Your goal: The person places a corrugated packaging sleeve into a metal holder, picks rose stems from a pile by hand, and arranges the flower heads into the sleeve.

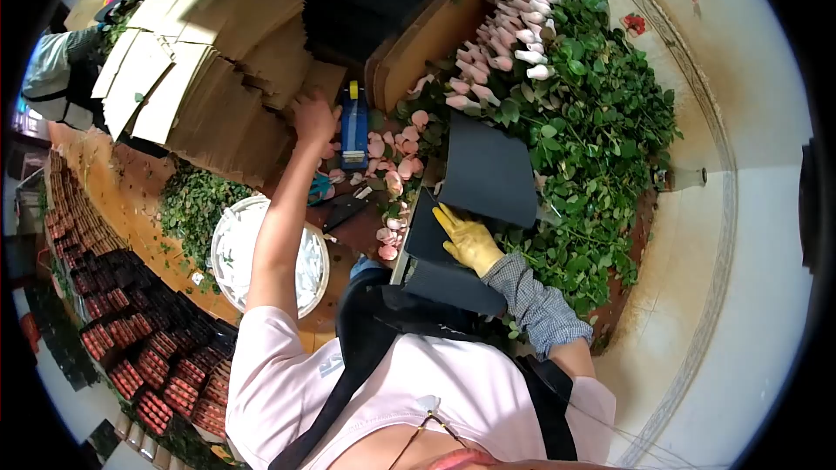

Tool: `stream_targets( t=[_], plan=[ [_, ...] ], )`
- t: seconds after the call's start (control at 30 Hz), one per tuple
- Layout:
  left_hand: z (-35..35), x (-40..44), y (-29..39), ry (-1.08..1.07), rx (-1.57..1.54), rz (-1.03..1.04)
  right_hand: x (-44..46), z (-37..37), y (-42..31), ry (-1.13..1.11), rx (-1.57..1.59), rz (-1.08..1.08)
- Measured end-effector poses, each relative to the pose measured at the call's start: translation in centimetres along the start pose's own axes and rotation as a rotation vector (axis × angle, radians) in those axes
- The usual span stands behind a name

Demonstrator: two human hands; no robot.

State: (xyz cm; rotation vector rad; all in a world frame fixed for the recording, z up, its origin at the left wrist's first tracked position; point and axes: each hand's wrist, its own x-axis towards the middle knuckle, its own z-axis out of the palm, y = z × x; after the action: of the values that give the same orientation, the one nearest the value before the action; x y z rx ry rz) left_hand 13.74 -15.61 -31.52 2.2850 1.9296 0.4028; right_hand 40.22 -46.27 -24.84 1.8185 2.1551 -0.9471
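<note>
My left hand (314,118) is bare and reaches out to the edge of a tall stack of cardboard sheets (231,35). Its fingers are curled at a brown cardboard sheet (326,78). Just right of it lies a blue tool with a yellow end (354,126), perhaps a tape dispenser. My right hand (473,241), in a yellow glove, rests on a dark grey surface with its fingers stretched out. A curved dark grey sheet (490,170) rises just beyond those fingers. Loose pink petals (394,165) are scattered between the two hands.
Leafy stems (592,130) with pale pink sleeved heads (514,30) are heaped at right beside the wall. A white-lined round basket (231,252) stands below my left arm. Dark crates (148,339) fill the lower left. Another person's sleeve (83,43) shows at far left.
</note>
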Motion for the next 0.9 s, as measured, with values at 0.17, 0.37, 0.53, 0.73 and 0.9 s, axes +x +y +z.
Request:
stream_targets(
  t=[0.17,0.37,0.53,0.73,0.9],
  plan=[
    [1.3,1.3,-0.3,-0.085,-0.034,-0.142,-0.1,1.7,1.5,0.098,0.196,-0.107],
    [-1.5,-1.9,2.2,0.011,0.028,-0.146,0.3,3.2,2.5,0.137,0.135,-0.128],
    [-4.1,-2.5,2.5,-0.072,-0.076,-0.248,0.3,3.2,3.1,0.225,0.098,-0.184],
    [-5.0,-14.3,-0.1,-0.003,-0.551,-0.087,-0.1,1.8,1.9,0.068,0.119,-0.097],
    [-6.4,-22.4,1.8,-0.41,-0.842,-0.284,0.7,4.5,3.4,0.199,0.066,-0.187]
  ],
)
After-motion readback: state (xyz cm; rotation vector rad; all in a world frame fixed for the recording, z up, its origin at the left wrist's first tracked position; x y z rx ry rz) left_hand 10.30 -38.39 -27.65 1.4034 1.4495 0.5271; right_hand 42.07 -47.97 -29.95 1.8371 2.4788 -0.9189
